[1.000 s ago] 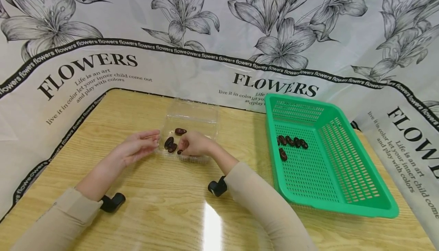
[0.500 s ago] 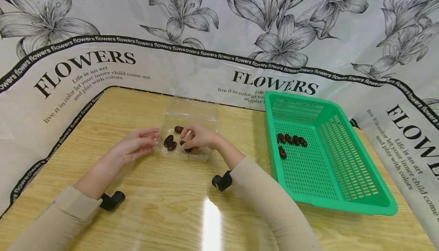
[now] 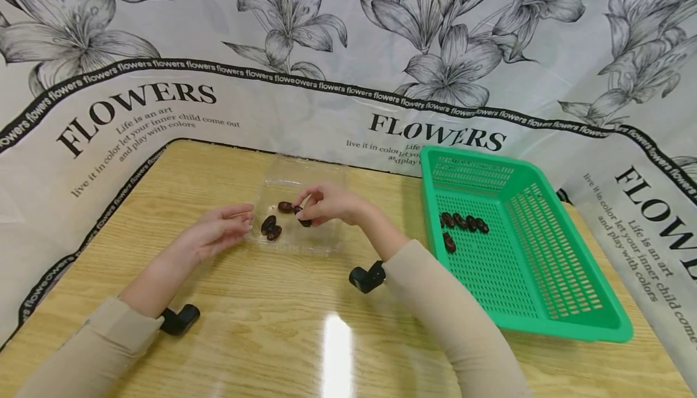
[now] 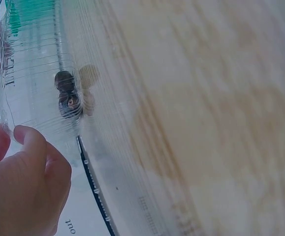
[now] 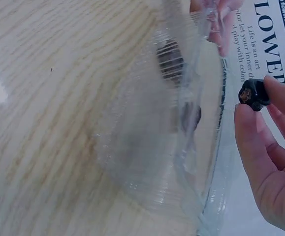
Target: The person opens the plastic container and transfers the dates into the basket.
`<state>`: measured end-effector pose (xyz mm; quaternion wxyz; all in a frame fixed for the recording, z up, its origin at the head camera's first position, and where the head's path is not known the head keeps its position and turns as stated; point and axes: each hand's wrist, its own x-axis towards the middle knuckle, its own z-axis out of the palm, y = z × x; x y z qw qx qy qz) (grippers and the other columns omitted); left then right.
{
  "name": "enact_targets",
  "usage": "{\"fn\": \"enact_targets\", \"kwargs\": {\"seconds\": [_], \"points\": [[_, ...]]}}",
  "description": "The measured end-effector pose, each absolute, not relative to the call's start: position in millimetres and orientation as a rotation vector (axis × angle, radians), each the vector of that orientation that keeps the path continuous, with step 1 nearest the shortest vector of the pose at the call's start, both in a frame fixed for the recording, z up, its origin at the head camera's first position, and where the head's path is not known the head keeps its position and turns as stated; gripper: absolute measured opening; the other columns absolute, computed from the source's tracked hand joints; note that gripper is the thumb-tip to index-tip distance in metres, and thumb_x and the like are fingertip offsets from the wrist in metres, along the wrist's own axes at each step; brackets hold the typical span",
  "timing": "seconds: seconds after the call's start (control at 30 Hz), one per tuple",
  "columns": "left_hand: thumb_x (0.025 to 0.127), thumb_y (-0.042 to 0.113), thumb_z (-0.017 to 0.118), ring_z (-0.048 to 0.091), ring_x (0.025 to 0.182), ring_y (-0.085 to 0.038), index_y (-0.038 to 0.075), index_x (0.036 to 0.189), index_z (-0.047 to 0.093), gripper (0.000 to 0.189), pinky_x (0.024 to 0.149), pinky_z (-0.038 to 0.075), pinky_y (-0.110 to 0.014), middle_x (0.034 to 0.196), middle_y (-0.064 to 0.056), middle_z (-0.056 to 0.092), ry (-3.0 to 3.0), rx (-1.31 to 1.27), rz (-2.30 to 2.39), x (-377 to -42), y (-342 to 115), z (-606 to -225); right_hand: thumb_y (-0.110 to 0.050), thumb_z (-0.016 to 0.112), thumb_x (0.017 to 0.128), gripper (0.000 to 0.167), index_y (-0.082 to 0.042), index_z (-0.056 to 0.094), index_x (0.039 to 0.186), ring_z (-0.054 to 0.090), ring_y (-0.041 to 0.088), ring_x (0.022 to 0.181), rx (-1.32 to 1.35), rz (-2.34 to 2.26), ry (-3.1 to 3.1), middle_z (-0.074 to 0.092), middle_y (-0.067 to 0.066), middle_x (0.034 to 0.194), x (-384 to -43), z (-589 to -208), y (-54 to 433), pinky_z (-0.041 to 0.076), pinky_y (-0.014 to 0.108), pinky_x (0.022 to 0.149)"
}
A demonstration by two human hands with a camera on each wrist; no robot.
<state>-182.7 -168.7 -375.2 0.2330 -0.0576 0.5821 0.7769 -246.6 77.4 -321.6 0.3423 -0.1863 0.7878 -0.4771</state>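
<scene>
A clear plastic box [image 3: 327,239] with a raised lid [image 3: 305,173] lies on the wooden table. My left hand [image 3: 220,230] is at its left side; in the left wrist view, thumb and finger pinch the box's rim [image 4: 7,110]. With thumb and fingertips, my right hand [image 3: 334,204] holds a dark brown date [image 3: 303,218] above the box. The right wrist view shows this date [image 5: 253,95] above the rim's level. Inside the box remain two dates [image 3: 269,226] lying together and a single date [image 3: 285,207] farther back.
A green perforated basket [image 3: 550,329] stands at the right, with a row of dates [image 3: 461,222] and one separate date [image 3: 449,242] near its left wall. Behind the table [image 3: 261,325] hangs a white flower-printed cloth [image 3: 337,126]. Black wrist devices [image 3: 179,319] are on both forearms.
My right hand has picked up a date from the front of the box and raised it, moving right and back. The left hand has stayed at the box's left side.
</scene>
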Motion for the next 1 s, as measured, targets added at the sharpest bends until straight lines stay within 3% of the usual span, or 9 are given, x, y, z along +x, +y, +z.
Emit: {"fn": "enact_targets", "kwargs": {"seconds": [0.37,0.47,0.63,1.0], "points": [[0.09,-0.007,0.051,0.056,0.092,-0.004,-0.004,0.146,0.015,0.066,0.074,0.049,-0.016,0.132,-0.011,0.038,1.617,-0.165,2.112,-182,-169,-378,0.0,0.062,0.087,0.029,0.005,0.057,0.115,0.059,0.017,0.075,-0.473,-1.317,2.023,0.058,0.008,0.085,-245,-306,94,0.047,0.052,0.087],[0.091,-0.007,0.05,0.056,0.091,-0.005,-0.004,0.146,0.015,0.066,0.073,0.049,-0.016,0.134,-0.013,0.036,1.611,-0.166,2.118,-182,-167,-377,0.0,0.061,0.088,0.03,0.006,0.056,0.117,0.059,0.017,0.075,-0.476,-1.329,2.021,0.057,0.008,0.087,-245,-301,101,0.05,0.049,0.085],[0.091,-0.007,0.049,0.056,0.091,-0.005,-0.005,0.146,0.015,0.065,0.073,0.049,-0.016,0.13,-0.011,0.038,1.61,-0.156,2.124,-183,-167,-375,0.002,0.06,0.088,0.03,0.007,0.055,0.117,0.06,0.018,0.076,-0.475,-1.36,2.029,0.058,0.008,0.086,-244,-290,115,0.054,0.038,0.077],[0.091,-0.007,0.051,0.056,0.092,-0.006,-0.004,0.146,0.014,0.067,0.073,0.049,-0.017,0.121,-0.005,0.044,1.567,-0.15,2.147,-183,-168,-377,0.003,0.059,0.088,0.028,0.008,0.053,0.115,0.062,0.016,0.076,-0.447,-1.382,2.079,0.06,0.008,0.086,-244,-275,146,0.054,0.039,0.079]]}}
